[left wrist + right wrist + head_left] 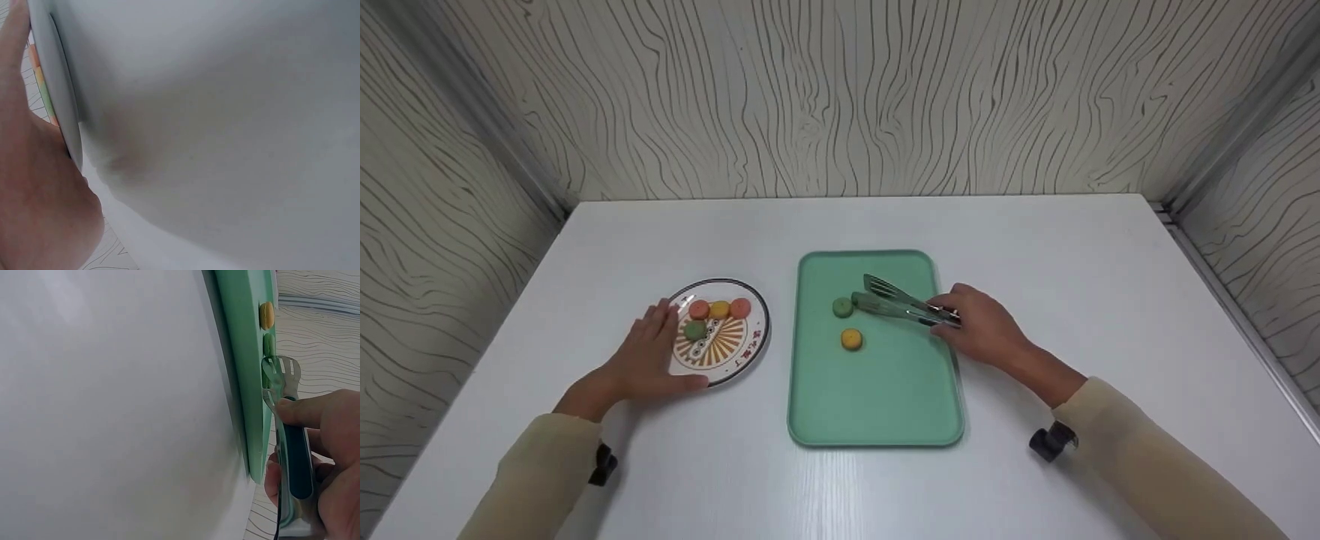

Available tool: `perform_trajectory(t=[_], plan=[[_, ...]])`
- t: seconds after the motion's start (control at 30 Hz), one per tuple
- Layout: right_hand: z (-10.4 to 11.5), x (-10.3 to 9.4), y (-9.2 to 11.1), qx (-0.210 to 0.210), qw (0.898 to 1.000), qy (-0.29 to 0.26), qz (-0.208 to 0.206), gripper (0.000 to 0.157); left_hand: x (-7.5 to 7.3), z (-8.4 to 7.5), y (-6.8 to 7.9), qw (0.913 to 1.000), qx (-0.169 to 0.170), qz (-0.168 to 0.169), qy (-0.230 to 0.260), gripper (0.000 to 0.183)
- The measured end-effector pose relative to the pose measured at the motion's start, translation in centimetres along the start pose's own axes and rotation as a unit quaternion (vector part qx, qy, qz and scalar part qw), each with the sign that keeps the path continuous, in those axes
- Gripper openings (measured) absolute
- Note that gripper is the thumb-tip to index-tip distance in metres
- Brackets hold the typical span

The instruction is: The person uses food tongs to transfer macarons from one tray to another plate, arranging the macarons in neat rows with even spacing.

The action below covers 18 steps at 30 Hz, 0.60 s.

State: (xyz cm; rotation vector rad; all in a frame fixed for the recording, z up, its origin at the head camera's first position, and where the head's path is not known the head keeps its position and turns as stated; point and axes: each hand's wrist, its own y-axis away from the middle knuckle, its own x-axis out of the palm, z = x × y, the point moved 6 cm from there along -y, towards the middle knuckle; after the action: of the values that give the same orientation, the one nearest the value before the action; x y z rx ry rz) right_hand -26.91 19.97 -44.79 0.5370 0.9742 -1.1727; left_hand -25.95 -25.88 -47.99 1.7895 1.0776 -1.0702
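Observation:
My right hand grips metal tongs with dark handle panels; their slotted tips stand apart over the green tray. The lower tip is right at a green macaron. A yellow macaron sits just below it on the tray. At the left, my left hand touches the rim of a round patterned plate, fingers straight along its left side and thumb at its lower edge. On the plate lie two reddish macarons, a yellow macaron and a green macaron.
Everything stands on a white table. Wood-grain panels enclose it at the back and both sides. A gap of table separates plate and tray.

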Motion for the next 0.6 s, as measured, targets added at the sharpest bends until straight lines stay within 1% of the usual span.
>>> perform_trajectory(t=[0.3, 0.6], plan=[[-0.04, 0.15, -0.01, 0.005, 1.000, -0.004, -0.003, 0.032, 0.01, 0.03, 0.05, 1.0000, -0.001, 0.003, -0.002, 0.131], [-0.23, 0.29, -0.07, 0.005, 1.000, -0.006, -0.008, 0.029, -0.20, -0.18, 0.10, 0.9999, 0.008, -0.004, -0.003, 0.128]])
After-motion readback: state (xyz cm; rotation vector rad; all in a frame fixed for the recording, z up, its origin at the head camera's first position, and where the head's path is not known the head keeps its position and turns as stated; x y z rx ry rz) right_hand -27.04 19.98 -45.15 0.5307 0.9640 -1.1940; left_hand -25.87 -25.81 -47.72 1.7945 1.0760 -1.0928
